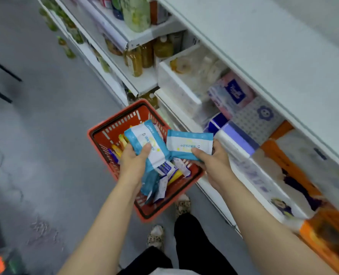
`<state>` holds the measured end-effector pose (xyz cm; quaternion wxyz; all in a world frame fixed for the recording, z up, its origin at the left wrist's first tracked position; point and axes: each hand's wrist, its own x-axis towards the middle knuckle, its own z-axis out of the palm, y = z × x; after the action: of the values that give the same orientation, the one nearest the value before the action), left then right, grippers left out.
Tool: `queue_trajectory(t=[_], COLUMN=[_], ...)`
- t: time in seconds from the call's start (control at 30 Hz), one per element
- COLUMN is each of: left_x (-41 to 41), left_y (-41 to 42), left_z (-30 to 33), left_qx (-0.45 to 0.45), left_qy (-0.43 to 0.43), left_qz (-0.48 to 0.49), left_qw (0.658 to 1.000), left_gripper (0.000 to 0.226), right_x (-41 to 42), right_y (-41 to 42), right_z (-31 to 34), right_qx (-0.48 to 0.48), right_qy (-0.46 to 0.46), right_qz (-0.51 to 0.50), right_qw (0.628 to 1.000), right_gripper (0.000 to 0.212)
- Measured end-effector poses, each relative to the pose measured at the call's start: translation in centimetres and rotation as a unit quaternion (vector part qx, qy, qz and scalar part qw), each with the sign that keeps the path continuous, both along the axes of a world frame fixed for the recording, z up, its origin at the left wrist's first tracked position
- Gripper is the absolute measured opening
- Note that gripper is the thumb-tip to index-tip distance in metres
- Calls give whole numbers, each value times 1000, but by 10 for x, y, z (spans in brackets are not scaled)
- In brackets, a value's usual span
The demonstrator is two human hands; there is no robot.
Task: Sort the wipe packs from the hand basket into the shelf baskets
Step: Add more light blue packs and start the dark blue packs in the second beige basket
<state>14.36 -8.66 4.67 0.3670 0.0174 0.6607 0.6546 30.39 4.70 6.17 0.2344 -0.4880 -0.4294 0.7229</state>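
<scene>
Fingers of the left hand (134,162) curl round a blue-and-white wipe pack (147,143) held above the red hand basket (113,124), which sits on the floor with more packs inside. To its right, the right hand (214,161) pinches a second blue-and-white pack (189,142), thumb on top, just beside the white shelf baskets (176,86).
</scene>
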Motion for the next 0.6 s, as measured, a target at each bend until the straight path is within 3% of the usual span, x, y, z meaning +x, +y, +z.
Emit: queue_trajectory(t=[0.27,0.5,0.6], left_x=[92,248,327], left_y=[29,44,38], left_z=[78,139,162], left_qx=[93,175,202], left_qy=[15,-4,-2], left_qz=[-192,-308,-357], left_qw=[977,935,912], left_gripper=[19,16,16], right_x=[134,287,367], right_y=[-45,-88,-117], right_z=[97,157,176], right_qx=[40,139,163], right_qy=[107,168,175], right_qz=[-242,-345,-399], right_qw=[963,913,885], right_gripper=[40,49,38])
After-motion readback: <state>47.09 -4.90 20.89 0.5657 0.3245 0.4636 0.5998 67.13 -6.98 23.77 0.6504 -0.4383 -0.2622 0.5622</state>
